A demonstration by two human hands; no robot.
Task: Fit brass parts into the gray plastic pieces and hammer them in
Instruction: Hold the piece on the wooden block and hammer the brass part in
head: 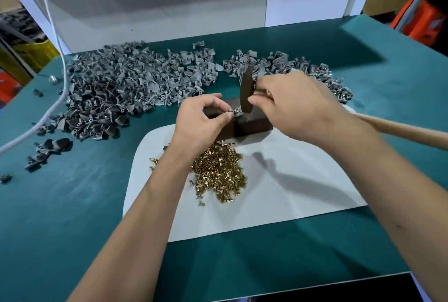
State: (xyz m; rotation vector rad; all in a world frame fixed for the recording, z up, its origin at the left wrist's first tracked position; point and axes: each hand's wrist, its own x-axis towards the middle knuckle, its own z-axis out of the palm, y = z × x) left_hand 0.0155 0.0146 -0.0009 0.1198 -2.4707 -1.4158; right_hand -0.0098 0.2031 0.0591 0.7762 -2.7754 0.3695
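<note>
Gray plastic piece (234, 114) pinched in left hand (203, 120) fingertips, atop block (252, 123).

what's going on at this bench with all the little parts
A person is fitting brass parts into gray plastic pieces. The left hand pinches one gray plastic piece on a dark block. The right hand grips a hammer, its head just above that piece. A pile of brass parts lies on a white sheet in front, and heaps of gray pieces sit behind.
</note>
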